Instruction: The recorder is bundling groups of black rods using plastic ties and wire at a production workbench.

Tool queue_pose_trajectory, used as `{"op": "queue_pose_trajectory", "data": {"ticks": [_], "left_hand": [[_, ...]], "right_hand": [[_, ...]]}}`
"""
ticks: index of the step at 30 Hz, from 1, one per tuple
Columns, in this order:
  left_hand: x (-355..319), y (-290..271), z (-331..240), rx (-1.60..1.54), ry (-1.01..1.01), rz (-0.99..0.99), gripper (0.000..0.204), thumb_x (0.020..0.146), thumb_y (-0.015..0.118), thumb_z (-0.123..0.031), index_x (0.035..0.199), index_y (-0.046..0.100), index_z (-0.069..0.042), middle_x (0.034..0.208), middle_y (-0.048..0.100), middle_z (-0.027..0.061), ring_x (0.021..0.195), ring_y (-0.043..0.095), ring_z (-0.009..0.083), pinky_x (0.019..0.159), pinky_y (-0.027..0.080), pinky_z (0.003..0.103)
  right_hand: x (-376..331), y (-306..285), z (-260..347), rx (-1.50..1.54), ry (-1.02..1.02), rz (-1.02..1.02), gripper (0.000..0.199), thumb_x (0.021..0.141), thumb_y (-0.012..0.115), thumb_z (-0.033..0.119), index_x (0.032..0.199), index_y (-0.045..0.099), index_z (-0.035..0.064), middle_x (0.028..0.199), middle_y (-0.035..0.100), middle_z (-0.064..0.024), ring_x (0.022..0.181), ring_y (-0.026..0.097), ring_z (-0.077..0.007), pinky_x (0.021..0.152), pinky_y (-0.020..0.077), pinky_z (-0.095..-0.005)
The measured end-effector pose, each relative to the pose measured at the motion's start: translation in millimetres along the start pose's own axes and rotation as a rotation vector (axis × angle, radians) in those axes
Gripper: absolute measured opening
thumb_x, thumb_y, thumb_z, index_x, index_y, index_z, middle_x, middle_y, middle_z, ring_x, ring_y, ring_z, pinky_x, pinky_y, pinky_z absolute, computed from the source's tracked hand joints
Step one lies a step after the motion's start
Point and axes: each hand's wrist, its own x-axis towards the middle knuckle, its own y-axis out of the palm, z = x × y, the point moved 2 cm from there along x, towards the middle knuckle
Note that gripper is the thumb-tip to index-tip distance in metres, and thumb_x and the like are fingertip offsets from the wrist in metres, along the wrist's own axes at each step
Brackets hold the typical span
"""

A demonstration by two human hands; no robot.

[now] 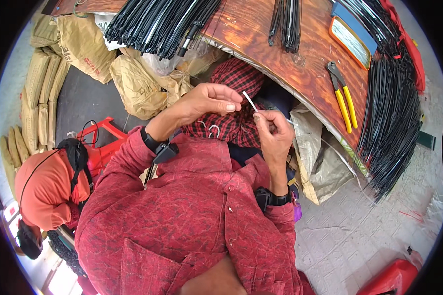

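Note:
A thin white strip [249,101] slants up and to the left from my right hand [274,129], pinched between its thumb and fingers. Just left of the strip's upper end is my left hand [209,104]. Its thumb and fingertips are brought together, and whatever may be between them is too small to make out. Both hands are raised over my lap, in front of a red and black checked cloth [238,78]. On the wooden table [253,24] beyond my right hand lie cutting pliers with yellow handles [344,98].
Bundles of thin black rods [160,27] lie on the table, with a thick bundle [391,118] overhanging its right side. An orange-rimmed tray [349,42] sits near the pliers. Brown paper sacks [83,46] stand left. Another person in orange [44,189] is beside a red stool [103,142].

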Motion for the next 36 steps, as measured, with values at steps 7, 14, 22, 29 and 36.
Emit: {"op": "queue_pose_trajectory", "data": {"ticks": [7, 14, 22, 29, 36], "left_hand": [[8, 15, -2, -0.146, 0.09, -0.12, 0.021, 0.093, 0.071, -0.013, 0.11, 0.069, -0.001, 0.1, 0.071, 0.0055, 0.079, 0.059, 0.0083, 0.074, 0.051, 0.024], [8, 17, -6, -0.107, 0.129, -0.115, 0.019, 0.093, 0.072, -0.013, 0.108, 0.07, -0.001, 0.098, 0.07, 0.005, 0.08, 0.059, 0.008, 0.075, 0.051, 0.024], [10, 28, 0, 0.025, 0.098, -0.061, 0.018, 0.093, 0.072, -0.014, 0.104, 0.071, 0.0, 0.102, 0.07, 0.0043, 0.089, 0.062, 0.0078, 0.08, 0.05, 0.024], [12, 29, 3, 0.075, 0.099, -0.029, 0.018, 0.095, 0.068, -0.014, 0.106, 0.069, 0.0, 0.101, 0.07, 0.0042, 0.092, 0.064, 0.0087, 0.083, 0.052, 0.024], [16, 28, 6, 0.078, 0.075, -0.015, 0.016, 0.095, 0.069, -0.014, 0.102, 0.07, 0.0, 0.098, 0.069, 0.0024, 0.089, 0.062, 0.0066, 0.079, 0.05, 0.022]], "right_hand": [[1, 6, 12, -0.132, -0.303, -0.11, 0.011, 0.082, 0.077, -0.001, 0.091, 0.071, 0.0006, 0.08, 0.068, -0.0069, 0.058, 0.056, -0.0086, 0.052, 0.0429, -0.0232], [-4, 4, -1, 0.084, -0.007, -0.052, 0.007, 0.089, 0.074, 0.004, 0.094, 0.073, -0.0001, 0.075, 0.067, -0.0008, 0.062, 0.055, -0.0026, 0.055, 0.0411, -0.0194], [-8, 10, -10, 0.256, 0.103, 0.01, 0.01, 0.092, 0.072, 0.009, 0.095, 0.073, -0.0004, 0.074, 0.069, 0.0001, 0.064, 0.057, -0.0016, 0.058, 0.0433, -0.0184], [-9, 9, -11, 0.258, 0.16, 0.042, 0.013, 0.094, 0.07, 0.012, 0.093, 0.072, -0.0002, 0.075, 0.07, -0.0008, 0.065, 0.058, -0.0023, 0.059, 0.044, -0.0193], [-8, 9, -12, 0.322, 0.207, 0.095, 0.019, 0.098, 0.065, 0.018, 0.096, 0.071, 0.0002, 0.076, 0.07, -0.0014, 0.064, 0.055, -0.0028, 0.057, 0.0426, -0.0195]]}}
